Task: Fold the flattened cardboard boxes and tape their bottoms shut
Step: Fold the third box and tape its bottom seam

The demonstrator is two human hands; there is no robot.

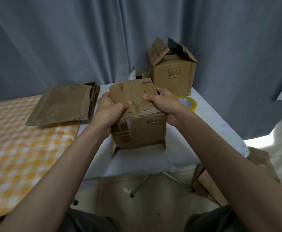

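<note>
While the cardboard box [137, 114] is standing in the middle of the frame on the white desk [208, 118], the person is clamping it from both sides. The left hand [111, 108] is holding the box's left top edge, its thumb lying across the folded flaps; the right hand [164, 104] is holding the right top edge, thumb pressing the flaps down too. So each grip is closing on the box, which is sitting between them. Its lower flaps are splaying out on the desk. A stack of flattened boxes [65, 104] is lying at centre left, a tape roll [188, 102] just right of the right hand, and an open-topped box [172, 71] behind.
</note>
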